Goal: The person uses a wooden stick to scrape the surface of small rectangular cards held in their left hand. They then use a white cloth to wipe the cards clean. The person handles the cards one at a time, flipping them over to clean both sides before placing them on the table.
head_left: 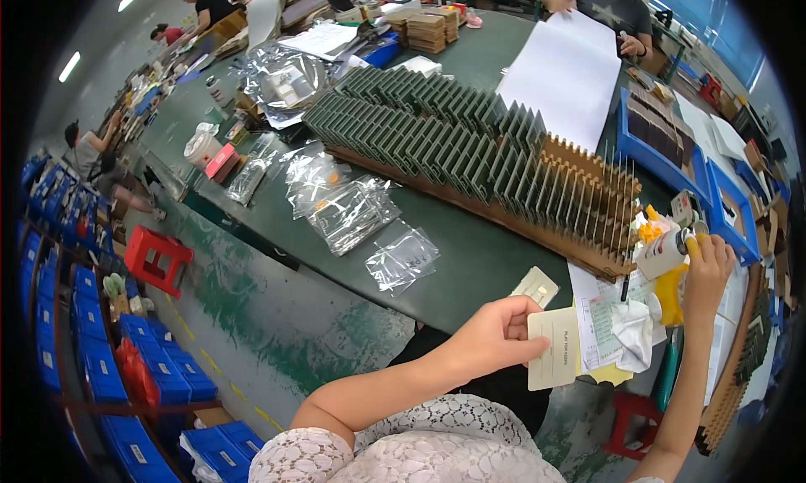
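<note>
My left hand [504,336] pinches a small cream-coloured card [552,349] with printed lines, held upright just off the table's front edge. To the right, my right hand [709,269], with yellow covers on its fingertips, is closed at the top of a white bottle [662,254]; the exact grip is partly hidden. Below that bottle stands a yellow object [670,294], and beside it lies a crumpled white cloth [631,333] on printed papers [594,302]. Behind the held card, another pale card [537,286] rests on the table edge.
A long wooden rack [495,202] of upright dark green plates crosses the green table [336,269]. Clear plastic bags [353,214] lie left of it. Blue trays [659,139] stand at right. A red stool [158,260] is on the floor. Across the table, a person handles white sheets [562,76].
</note>
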Tool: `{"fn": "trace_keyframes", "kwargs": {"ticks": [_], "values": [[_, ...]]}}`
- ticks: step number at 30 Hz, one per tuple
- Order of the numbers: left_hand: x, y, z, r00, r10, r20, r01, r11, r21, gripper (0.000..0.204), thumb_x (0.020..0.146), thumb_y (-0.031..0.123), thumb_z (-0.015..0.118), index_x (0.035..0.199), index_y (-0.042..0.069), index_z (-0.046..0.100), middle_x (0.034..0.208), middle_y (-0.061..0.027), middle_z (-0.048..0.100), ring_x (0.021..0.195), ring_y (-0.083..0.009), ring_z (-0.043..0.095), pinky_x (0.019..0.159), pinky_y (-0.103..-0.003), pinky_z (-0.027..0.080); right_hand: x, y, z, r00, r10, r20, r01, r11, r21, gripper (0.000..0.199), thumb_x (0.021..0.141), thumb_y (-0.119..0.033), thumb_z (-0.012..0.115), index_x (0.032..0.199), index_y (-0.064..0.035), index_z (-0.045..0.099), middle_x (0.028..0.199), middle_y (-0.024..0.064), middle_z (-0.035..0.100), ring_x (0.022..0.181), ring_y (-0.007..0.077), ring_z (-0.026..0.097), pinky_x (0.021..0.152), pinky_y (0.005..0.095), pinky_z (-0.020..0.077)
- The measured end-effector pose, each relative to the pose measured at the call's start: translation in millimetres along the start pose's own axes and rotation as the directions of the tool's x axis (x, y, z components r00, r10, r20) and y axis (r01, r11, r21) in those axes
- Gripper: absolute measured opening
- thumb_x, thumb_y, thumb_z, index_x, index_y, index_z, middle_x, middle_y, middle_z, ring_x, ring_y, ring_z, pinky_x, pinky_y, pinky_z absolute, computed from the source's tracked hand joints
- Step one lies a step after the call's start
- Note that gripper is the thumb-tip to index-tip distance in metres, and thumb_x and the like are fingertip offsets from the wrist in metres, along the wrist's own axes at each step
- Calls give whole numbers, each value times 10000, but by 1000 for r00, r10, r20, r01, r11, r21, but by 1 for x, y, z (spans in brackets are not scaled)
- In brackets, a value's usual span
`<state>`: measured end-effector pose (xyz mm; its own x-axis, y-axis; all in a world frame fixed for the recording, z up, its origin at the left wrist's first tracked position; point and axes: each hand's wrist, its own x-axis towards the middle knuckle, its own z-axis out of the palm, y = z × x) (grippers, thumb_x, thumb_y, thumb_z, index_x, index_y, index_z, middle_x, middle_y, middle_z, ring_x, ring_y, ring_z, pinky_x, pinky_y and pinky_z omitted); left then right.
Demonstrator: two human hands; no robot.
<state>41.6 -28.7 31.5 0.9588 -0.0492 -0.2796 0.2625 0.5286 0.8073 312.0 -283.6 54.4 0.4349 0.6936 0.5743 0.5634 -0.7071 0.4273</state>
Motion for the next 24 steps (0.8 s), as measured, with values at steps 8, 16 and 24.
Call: {"fn": "trace_keyframes", "kwargs": {"ticks": [8,16,24], "values": [[-1,10,9,998,51,-31,-50,999,16,231,888,33,674,1072,-24,546,1044,-92,667,978,-142,654,826,-280,545,1,14,1,998,-18,-53,19,1000,17,226,759,-48,590,963,-43,689,1060,60,642,1096,249,560,990,425,378],[-7,25,28,992,48,-117,-45,998,32,167,866,22,686,985,15,568,950,-54,656,870,-94,637,788,-245,503,9,-36,-76,959,-106,-264,186,935,302,256,665,-63,692,920,-55,714,1020,40,685,971,247,592,893,410,398],[-9,25,31,996,5,-88,-4,1000,11,161,859,1,677,980,12,571,947,-55,654,869,-95,637,799,-247,506,-17,-67,-105,909,-299,-292,398,829,392,193,682,-138,726,875,-132,720,1089,10,704,1042,226,575,891,438,408]]}}
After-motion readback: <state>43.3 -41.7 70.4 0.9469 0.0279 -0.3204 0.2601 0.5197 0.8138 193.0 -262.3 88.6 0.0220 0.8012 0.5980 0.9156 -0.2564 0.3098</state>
